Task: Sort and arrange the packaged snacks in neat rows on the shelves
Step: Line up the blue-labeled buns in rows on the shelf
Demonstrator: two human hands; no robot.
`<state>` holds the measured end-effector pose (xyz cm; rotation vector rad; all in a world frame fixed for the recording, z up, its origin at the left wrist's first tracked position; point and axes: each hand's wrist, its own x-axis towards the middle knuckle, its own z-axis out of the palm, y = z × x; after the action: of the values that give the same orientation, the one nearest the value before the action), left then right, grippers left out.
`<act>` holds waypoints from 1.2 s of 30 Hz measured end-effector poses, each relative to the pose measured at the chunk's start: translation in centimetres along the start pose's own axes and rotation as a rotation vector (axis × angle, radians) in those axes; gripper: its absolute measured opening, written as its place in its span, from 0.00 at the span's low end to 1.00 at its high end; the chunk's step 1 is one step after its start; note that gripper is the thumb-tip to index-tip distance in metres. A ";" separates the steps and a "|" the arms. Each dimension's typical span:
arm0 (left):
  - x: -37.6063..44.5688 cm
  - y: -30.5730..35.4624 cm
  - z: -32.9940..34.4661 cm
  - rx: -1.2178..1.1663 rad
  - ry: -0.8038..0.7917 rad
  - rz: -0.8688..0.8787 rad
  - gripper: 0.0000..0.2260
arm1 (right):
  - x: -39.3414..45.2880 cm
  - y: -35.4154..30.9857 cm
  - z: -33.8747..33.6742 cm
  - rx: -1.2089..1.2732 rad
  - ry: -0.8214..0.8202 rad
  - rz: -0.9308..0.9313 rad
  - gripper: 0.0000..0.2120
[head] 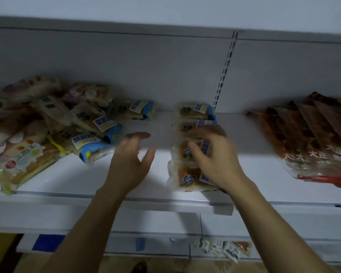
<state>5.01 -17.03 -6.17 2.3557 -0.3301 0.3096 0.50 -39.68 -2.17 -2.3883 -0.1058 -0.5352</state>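
Observation:
On the white shelf (161, 133) a front-to-back row of blue-and-cream snack packs (193, 113) runs down the middle. My right hand (215, 156) lies over the row's nearer packs (185, 178) with fingers curved; blur hides whether it grips one. My left hand (132, 162) hovers open just left of the row, fingers spread, holding nothing. A loose heap of the same blue packs (95, 133) lies to the left, with one stray pack (138, 111) further back.
Mixed colourful bread packs (22, 154) pile up at the far left. Overlapping brown-and-red packs (313, 138) lie on the right shelf section. A slotted upright (224, 69) divides the back panel. Small packets (224, 249) sit on a lower shelf.

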 end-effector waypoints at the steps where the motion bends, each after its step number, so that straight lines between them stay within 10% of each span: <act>1: 1.3 -1.1 -0.6 0.017 0.020 0.020 0.17 | 2.2 -1.1 1.4 -0.029 -0.090 -0.032 0.16; 5: 5.8 -5.4 -2.2 0.211 0.043 0.214 0.22 | 11.4 -3.9 9.0 -0.267 -0.406 -0.058 0.25; 9: 8.2 -9.6 -3.6 0.494 -0.179 0.196 0.26 | 18.8 -3.4 15.0 -0.363 -0.467 0.012 0.38; 15: 9.7 -14.3 -5.2 0.528 -0.079 0.261 0.22 | 20.8 -2.4 18.5 -0.271 -0.496 0.173 0.33; 22: 10.5 -13.5 -7.0 -0.174 0.197 0.208 0.10 | 13.6 -4.1 10.8 -0.208 -0.310 0.058 0.26; 27: 10.0 -9.1 -6.7 -0.572 -0.006 0.112 0.16 | 10.3 -5.6 9.0 -0.091 -0.190 0.040 0.28; 36: 10.2 -9.3 -5.6 -0.612 0.129 -0.063 0.10 | 8.2 -3.9 8.5 0.470 0.020 0.401 0.19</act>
<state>16.84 -8.08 -4.92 1.7327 -0.2444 0.2806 10.13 -31.79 -2.38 -1.8763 0.2300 -0.3009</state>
